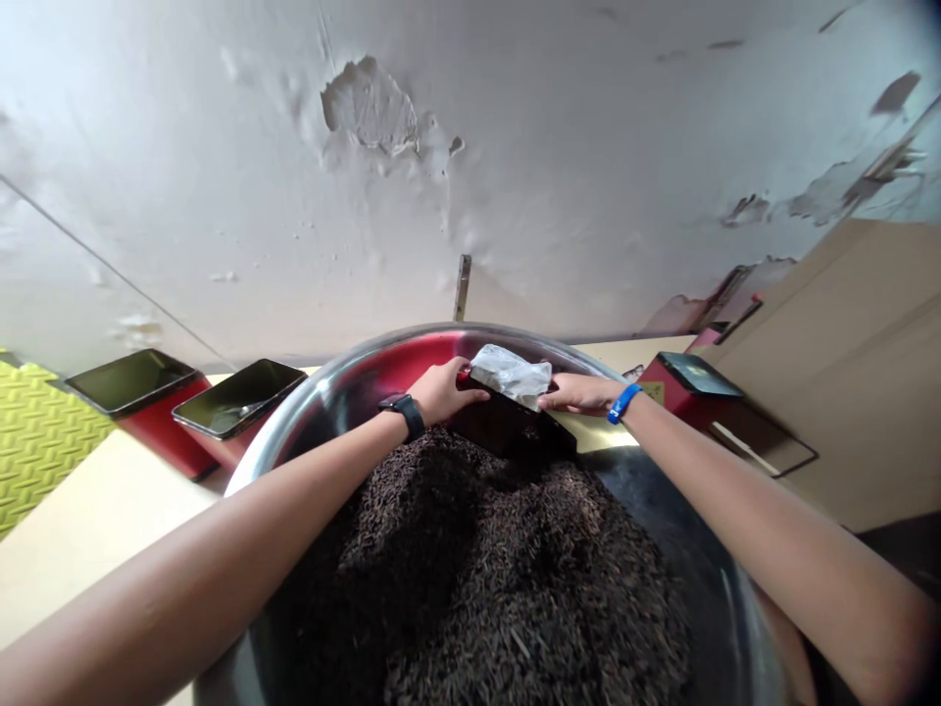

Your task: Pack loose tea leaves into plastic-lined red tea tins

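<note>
A large metal basin (294, 417) holds a heap of dark, loose pieces like dried tea leaves (515, 569). At the far side of the basin, my two hands grip a dark box-shaped tin (481, 420) that leans low against the heap. Crumpled whitish plastic (511, 373) shows at its upper end. My left hand (445, 390), with a black watch at the wrist, has its fingers closed on the tin's left edge. My right hand (580, 393), wearing a blue wristband, pinches the right edge by the plastic. Shadow hides the tin's lower part.
Two open red tins (166, 427) stand left of the basin on a pale table (80, 569); the nearer has a metal utensil inside. Another red tin (687, 382) is at the right. Behind is a peeling wall (551, 176). A yellow-green textured mat (36, 441) lies far left.
</note>
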Tool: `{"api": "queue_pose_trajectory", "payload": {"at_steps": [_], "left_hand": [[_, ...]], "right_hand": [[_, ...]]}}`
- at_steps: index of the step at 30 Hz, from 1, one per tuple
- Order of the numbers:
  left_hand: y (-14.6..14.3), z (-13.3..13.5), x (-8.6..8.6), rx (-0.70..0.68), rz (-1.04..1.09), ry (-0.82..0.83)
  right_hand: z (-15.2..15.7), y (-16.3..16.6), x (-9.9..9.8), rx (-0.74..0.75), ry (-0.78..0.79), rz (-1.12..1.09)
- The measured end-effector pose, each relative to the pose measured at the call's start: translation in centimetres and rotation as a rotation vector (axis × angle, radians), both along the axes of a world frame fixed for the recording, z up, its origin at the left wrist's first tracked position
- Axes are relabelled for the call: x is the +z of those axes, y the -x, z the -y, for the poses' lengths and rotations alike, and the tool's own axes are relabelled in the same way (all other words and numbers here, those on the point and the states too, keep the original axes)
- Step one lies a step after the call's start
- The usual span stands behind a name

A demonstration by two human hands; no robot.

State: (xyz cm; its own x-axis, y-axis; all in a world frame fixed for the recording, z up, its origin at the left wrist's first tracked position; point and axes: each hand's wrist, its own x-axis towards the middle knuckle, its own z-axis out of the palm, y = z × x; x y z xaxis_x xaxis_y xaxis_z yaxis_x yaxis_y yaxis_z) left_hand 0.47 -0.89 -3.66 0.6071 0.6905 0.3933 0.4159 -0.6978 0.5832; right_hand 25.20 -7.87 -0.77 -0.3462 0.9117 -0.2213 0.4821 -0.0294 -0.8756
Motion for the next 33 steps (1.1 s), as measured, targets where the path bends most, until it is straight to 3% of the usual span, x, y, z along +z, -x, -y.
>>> {"api": "queue_pose_trajectory", "payload": {"at_steps": [3, 5, 9, 12, 16, 22, 27, 33], "left_hand": [[-0.1, -0.3, 0.3, 0.037, 0.015, -0.113], [0.0, -0.7, 0.7, 0.028, 0.051, -0.189], [-0.1, -1.3, 1.0, -0.042, 0.184, 0.003], [-0.4, -1.4, 0.9, -0.089, 0.236, 0.100], [-0.6, -1.1, 1.4, -0.098, 0.147, 0.050], [-0.3, -0.9, 1.9, 0.010, 0.086, -0.091], [-0.3, -0.7, 2.0, -0.004, 0.096, -0.250], [-0.1, -0.4, 2.5, -0.075, 0.065, -0.378]], "right_hand": [[-0.3, -0.2, 0.1, 0.004, -0.089, 0.116], [-0.4, -0.4, 0.3, -0.072, -0.222, 0.168], [-0.5, -0.5, 0.7, -0.288, -0.492, 0.346], [-0.5, -0.2, 0.9, -0.252, -0.513, 0.448], [-0.2, 0.2, 1.5, -0.291, -0.562, 0.599], [1.0, 0.5, 3.5, 0.019, -0.413, 0.611], [1.4, 1.6, 3.6, 0.040, -0.629, 0.857], [3.5, 2.9, 5.2, 0.188, -0.408, 0.747]]}}
